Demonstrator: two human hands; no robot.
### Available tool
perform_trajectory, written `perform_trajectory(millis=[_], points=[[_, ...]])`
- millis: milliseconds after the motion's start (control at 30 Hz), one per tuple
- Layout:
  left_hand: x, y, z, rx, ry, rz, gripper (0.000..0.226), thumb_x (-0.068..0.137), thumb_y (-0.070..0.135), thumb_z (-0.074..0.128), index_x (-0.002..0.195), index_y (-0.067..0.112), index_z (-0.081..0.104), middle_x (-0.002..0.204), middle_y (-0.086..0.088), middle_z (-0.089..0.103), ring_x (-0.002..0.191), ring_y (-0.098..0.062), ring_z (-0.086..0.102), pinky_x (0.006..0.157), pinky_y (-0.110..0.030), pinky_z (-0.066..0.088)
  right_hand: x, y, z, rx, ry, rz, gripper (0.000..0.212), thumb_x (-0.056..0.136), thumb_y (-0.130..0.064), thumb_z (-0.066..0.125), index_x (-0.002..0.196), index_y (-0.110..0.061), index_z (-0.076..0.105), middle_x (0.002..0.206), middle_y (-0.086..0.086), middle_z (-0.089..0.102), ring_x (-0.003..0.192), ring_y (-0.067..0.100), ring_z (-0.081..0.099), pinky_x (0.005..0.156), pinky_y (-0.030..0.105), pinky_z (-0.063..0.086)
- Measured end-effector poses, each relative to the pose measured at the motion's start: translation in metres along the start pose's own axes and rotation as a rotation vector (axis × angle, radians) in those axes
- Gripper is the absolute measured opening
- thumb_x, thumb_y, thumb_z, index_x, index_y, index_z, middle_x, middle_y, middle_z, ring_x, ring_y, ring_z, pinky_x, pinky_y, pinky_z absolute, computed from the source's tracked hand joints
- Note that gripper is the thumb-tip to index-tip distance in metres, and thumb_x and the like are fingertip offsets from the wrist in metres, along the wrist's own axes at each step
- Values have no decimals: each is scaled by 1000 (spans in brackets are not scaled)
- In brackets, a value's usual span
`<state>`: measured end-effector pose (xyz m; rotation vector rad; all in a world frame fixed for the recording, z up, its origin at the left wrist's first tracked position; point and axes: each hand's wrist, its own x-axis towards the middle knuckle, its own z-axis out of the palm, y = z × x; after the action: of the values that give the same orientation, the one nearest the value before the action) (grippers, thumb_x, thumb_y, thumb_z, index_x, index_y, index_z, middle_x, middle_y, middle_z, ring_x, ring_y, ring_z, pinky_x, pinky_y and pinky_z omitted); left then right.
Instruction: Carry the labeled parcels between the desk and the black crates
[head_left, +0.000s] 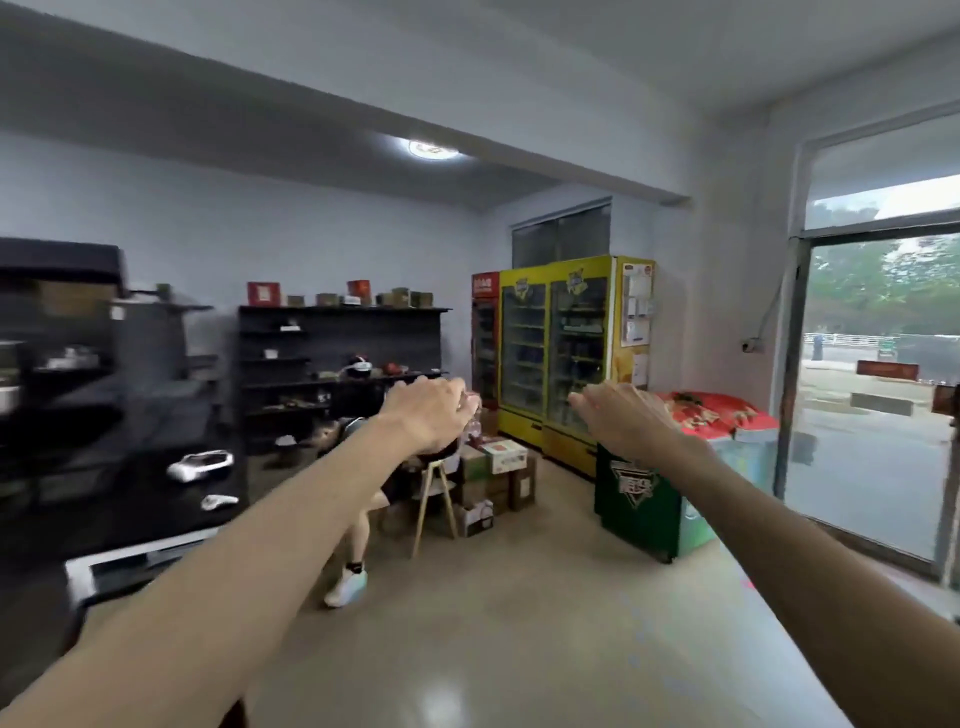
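Note:
Both my arms are stretched out in front of me at chest height, in the middle of the room. My left hand (428, 413) has its fingers loosely curled and holds nothing that I can see. My right hand (621, 415) is flat with the fingers apart, and it is empty. No labeled parcel and no black crate shows clearly in this blurred view. A dark desk (130, 499) lies at the left, with two white devices (200, 465) on it.
A person sits on a wooden chair (434, 499) ahead, beside stacked cardboard boxes (498, 473). Black shelves (343, 358) line the back wall. Yellow fridges (561, 353) and a green cooler (636, 499) stand at the right, near a glass door (878, 389). Bare floor (519, 623) lies in front.

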<state>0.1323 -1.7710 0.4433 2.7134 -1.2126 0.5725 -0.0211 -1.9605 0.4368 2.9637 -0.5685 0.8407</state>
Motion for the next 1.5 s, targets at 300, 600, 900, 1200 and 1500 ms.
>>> perform_trajectory(millis=[300, 600, 900, 1200, 1500], points=[[-176, -226, -70, 169, 49, -487, 45, 108, 46, 29, 133, 18, 54, 133, -6, 63, 123, -30, 57, 99, -46, 42, 49, -280, 38, 280, -35, -472, 42, 107, -36, 34, 91, -7, 60, 105, 10, 64, 103, 32, 62, 78, 39, 44], [-409, -363, -165, 355, 40, -879, 46, 108, 48, 29, 133, 18, 54, 126, -6, 65, 113, -29, 61, 87, -41, 45, -10, -569, 30, 536, -78, -884, 43, 107, -40, 34, 86, -11, 57, 97, 6, 58, 94, 33, 60, 75, 42, 45], [-628, -405, -247, 517, -4, -1214, 49, 108, 50, 30, 136, 17, 52, 135, -6, 61, 120, -30, 57, 97, -45, 47, -144, -799, -6, 746, -121, -1216, 44, 106, -42, 34, 98, -8, 60, 108, 9, 61, 96, 31, 60, 73, 39, 40], [-792, -399, -289, 583, -38, -1482, 43, 107, 51, 31, 126, 20, 55, 130, -7, 63, 118, -30, 59, 91, -42, 47, -288, -935, -50, 857, -190, -1515, 43, 106, -43, 34, 103, -8, 59, 112, 14, 61, 101, 34, 59, 81, 43, 45], [-913, -388, -315, 658, -9, -1758, 50, 106, 52, 31, 141, 21, 49, 134, -6, 61, 120, -29, 58, 92, -43, 46, -399, -1034, -91, 923, -175, -1752, 42, 107, -43, 31, 102, -11, 58, 114, 12, 60, 106, 32, 58, 83, 43, 45]])
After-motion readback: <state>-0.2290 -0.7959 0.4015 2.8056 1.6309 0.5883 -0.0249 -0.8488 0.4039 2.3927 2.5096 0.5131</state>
